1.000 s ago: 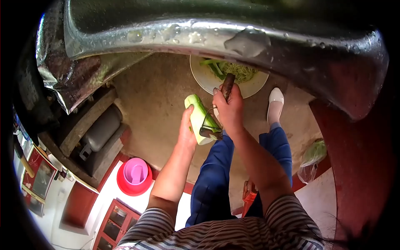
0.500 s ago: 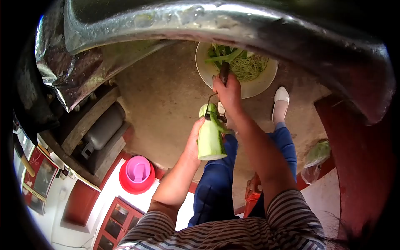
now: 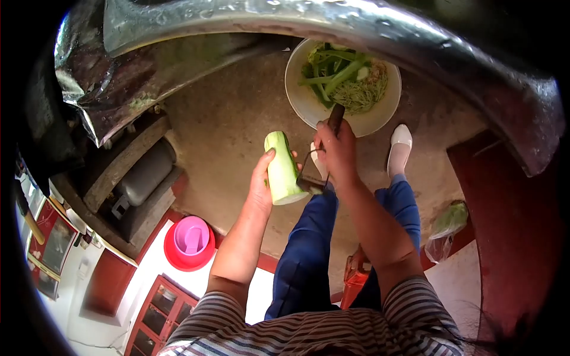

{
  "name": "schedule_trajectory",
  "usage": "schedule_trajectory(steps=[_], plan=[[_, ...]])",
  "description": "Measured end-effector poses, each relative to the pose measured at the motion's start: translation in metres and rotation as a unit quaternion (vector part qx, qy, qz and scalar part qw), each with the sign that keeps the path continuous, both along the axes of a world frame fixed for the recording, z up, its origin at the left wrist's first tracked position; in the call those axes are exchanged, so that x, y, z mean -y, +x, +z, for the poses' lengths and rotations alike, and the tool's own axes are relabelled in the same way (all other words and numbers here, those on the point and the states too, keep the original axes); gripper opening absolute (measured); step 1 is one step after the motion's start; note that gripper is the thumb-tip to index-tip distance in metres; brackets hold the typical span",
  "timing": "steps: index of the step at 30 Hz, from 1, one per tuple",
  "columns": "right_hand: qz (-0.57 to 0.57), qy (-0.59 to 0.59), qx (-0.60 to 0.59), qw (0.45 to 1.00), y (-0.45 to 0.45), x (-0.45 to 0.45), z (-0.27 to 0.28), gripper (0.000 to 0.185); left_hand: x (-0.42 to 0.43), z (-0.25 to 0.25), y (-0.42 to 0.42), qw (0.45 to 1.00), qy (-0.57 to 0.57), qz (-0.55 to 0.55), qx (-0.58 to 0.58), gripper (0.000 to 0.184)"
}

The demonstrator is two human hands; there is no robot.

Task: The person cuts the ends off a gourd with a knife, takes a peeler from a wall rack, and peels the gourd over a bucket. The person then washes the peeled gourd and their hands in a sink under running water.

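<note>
My left hand (image 3: 262,181) is closed around a pale green gourd (image 3: 284,175), mostly peeled, its cut end tilted down toward my body. Darker skin still runs along part of its right side. In my right hand (image 3: 339,153) is a peeler with a dark handle (image 3: 335,116) and a bent wire frame. Its blade (image 3: 309,183) lies at the gourd's lower right edge, and whether it touches cannot be made out. Beyond my hands, a white basin (image 3: 295,105) on the floor holds long green peel strips (image 3: 344,74) and thin pale green shreds (image 3: 362,95).
A curved metallic edge (image 3: 255,24) crosses the top of view. At left, a grey gas cylinder (image 3: 148,173) sits under a shelf, near pink and red basins (image 3: 191,236). A red surface (image 3: 522,237) and a bagged green vegetable (image 3: 448,222) are at right.
The gourd has shifted left and tilted. The peeler has moved from the gourd's far end down to its near right edge. More of the basin shows.
</note>
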State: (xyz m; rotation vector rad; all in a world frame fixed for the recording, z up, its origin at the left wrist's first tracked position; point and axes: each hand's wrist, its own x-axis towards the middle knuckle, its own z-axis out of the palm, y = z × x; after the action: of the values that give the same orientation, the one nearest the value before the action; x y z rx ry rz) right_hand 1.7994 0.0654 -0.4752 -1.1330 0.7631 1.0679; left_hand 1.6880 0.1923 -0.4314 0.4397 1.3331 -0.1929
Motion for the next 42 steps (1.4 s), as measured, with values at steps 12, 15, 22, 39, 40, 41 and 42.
schedule_trajectory(steps=[12, 15, 22, 39, 40, 41, 42], plan=[[-0.005, 0.056, 0.129, 0.99, -0.006, -0.005, 0.034, 0.014, 0.033, 0.0, 0.012, 0.996, -0.077, 0.052, -0.01, 0.045], [0.019, 0.011, 0.178, 0.984, -0.009, -0.007, 0.016, 0.013, 0.036, 0.0, 0.006, 0.995, -0.09, 0.05, 0.007, 0.044], [0.008, -0.061, 0.19, 0.98, 0.004, -0.012, -0.021, 0.015, 0.055, 0.013, 0.001, 0.994, -0.107, 0.019, 0.027, 0.048], [-0.049, 0.049, -0.058, 0.996, 0.008, -0.008, 0.009, 0.016, 0.011, -0.005, 0.0, 0.999, -0.036, 0.018, 0.005, 0.048], [-0.038, 0.059, -0.011, 0.997, 0.004, -0.007, 0.017, 0.015, 0.012, -0.007, -0.002, 0.999, -0.037, 0.016, 0.003, 0.048], [-0.041, 0.055, 0.025, 0.997, -0.001, -0.009, 0.022, 0.013, 0.015, -0.01, -0.003, 0.999, -0.039, 0.032, -0.002, 0.047], [-0.044, 0.053, 0.025, 0.997, -0.005, -0.009, 0.021, 0.013, 0.018, -0.009, 0.003, 0.998, -0.04, 0.047, -0.005, 0.047]])
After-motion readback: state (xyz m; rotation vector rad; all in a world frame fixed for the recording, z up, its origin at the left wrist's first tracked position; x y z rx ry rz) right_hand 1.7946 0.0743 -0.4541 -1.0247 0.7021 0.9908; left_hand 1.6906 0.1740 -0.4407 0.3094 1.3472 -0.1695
